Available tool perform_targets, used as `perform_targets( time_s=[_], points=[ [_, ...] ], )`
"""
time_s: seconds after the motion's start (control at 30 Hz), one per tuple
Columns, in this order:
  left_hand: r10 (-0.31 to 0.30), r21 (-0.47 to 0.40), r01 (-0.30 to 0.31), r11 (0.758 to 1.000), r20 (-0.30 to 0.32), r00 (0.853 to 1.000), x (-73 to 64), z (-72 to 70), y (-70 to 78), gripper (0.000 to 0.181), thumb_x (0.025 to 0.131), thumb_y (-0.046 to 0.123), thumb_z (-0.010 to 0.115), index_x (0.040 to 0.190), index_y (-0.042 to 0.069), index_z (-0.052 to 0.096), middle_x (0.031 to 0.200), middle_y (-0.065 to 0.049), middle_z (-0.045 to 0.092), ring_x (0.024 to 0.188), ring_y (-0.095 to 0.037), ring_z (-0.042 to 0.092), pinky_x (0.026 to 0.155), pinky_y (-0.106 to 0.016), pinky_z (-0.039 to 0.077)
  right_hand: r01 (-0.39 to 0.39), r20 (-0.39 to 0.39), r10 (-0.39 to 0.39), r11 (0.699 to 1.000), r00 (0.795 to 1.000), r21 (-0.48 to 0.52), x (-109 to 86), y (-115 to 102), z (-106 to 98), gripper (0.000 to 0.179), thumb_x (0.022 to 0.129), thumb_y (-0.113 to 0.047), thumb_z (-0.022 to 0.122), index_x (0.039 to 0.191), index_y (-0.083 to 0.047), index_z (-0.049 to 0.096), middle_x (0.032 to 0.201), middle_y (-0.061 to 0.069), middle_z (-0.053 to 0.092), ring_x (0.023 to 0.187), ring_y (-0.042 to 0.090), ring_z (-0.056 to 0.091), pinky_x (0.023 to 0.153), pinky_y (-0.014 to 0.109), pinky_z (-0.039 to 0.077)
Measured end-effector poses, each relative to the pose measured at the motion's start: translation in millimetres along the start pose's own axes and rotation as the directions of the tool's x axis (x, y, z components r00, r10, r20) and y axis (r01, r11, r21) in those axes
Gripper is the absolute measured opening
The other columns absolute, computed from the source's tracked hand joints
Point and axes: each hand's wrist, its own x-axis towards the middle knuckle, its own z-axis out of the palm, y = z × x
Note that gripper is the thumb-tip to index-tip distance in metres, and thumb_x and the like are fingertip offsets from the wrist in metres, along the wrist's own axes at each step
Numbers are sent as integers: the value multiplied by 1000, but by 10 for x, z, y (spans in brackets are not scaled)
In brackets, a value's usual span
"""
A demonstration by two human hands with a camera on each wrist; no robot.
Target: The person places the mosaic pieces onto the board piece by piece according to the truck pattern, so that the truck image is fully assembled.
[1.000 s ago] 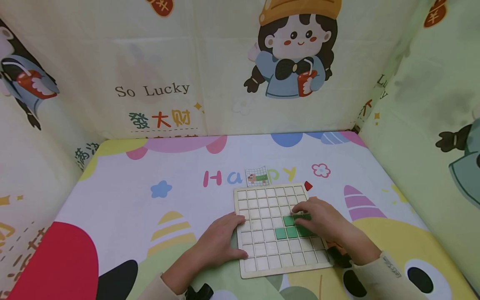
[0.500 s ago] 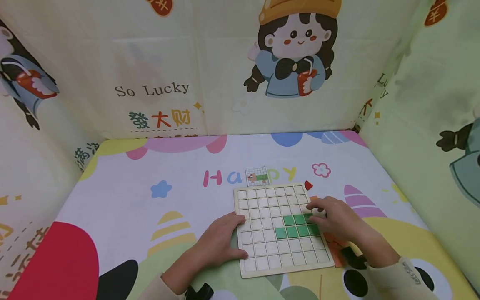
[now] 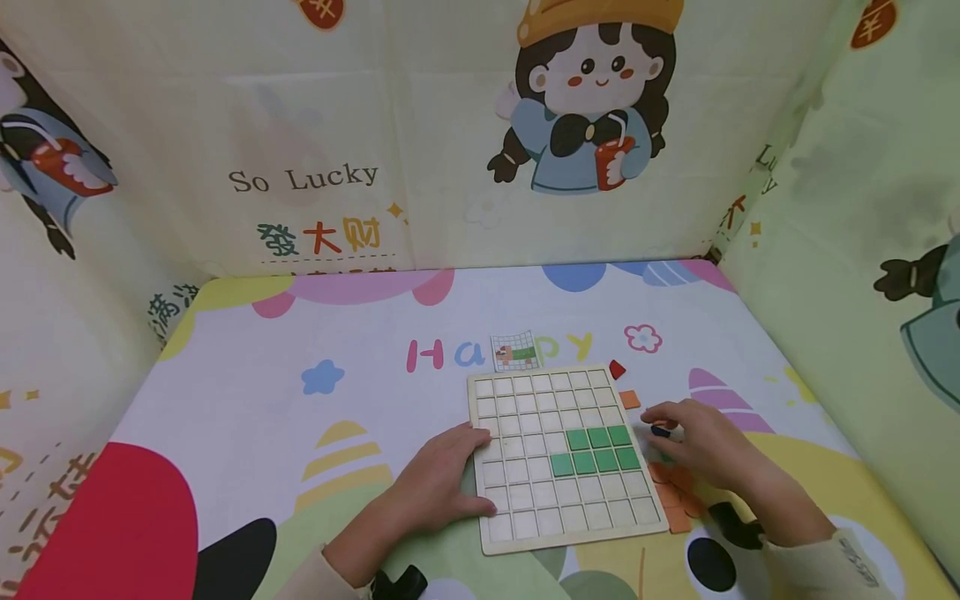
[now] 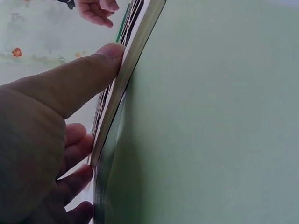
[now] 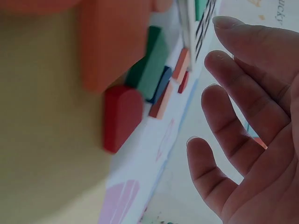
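Observation:
A square wooden grid board lies on the patterned table cover, with white cells and two rows of green tiles toward its right side. My left hand rests at the board's left edge, thumb and fingers spread along it. In the left wrist view the thumb tip presses on the edge. My right hand hovers just right of the board, fingers loosely bent, holding nothing. Under its fingers is a dark blue piece. The right wrist view has a green block and a red rounded block near this hand.
Several orange pieces lie along the board's right edge. Farther back are one orange piece and a small red piece. A card with a gridded picture lies behind the board. Printed cloth walls surround the table.
My right hand has moved right, off the green tiles and past the board's edge, uncovering those tiles and the orange pieces. My left hand and the board have stayed in place.

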Motion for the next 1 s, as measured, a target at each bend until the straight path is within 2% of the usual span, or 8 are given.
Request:
perform_targets(
  time_s=[0.2,0.4,0.6,1.0],
  points=[
    [2,2,-2,1000,-6,1000,1,0,-8,77,75,38,88,136,4,53,138,-7,55,136,-30,43,110,-49,37,-34,9,34,999,999,14,-56,81,10,31,85,-15,78,114,-5,72,99,2,67,86,22,57,71,37,53],
    [8,-3,-8,1000,-4,1000,1,1,-6,77,75,36,88,135,4,53,138,-6,56,136,-30,43,110,-49,38,-85,34,84,996,996,30,-127,185,30,28,85,-16,79,110,-7,72,96,1,67,86,24,58,73,41,53],
    [5,-2,-5,1000,-6,1000,-2,1,0,76,75,36,88,135,4,53,137,-6,56,136,-29,44,110,-48,38,-87,32,86,996,996,14,-170,248,61,22,83,-15,79,103,-9,71,95,3,67,86,25,60,75,46,56],
    [-4,-8,4,1000,0,1000,3,7,-1,76,76,37,88,136,4,53,138,-6,56,137,-30,43,111,-49,37,-70,24,70,998,997,-3,-171,249,80,18,82,-12,79,97,-12,70,93,1,67,85,24,59,77,48,55]
  ],
)
